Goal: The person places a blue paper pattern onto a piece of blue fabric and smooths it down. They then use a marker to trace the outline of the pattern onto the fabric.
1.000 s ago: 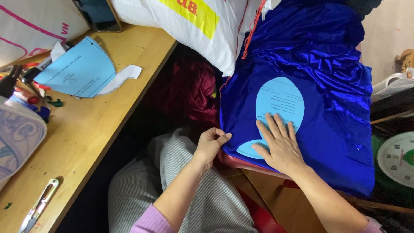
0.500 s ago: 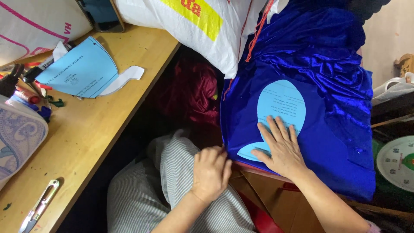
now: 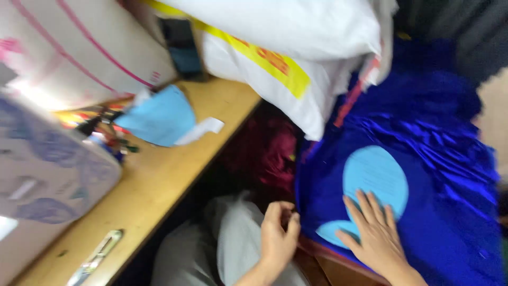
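A big white sack (image 3: 296, 47) with a yellow band lies well above the right hand (image 3: 378, 241), a dark phone screen (image 3: 182, 47) up left.

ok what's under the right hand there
The right hand lies flat on a light blue paper cutout, which rests on shiny blue fabric. The hand covers the cutout's narrow middle, and what supports the fabric is hidden.

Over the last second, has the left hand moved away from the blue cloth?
Yes. The left hand had been at the edge of the blue cloth; it has pulled back toward the lap, just off that edge. The right hand stays flat on the paper shape.
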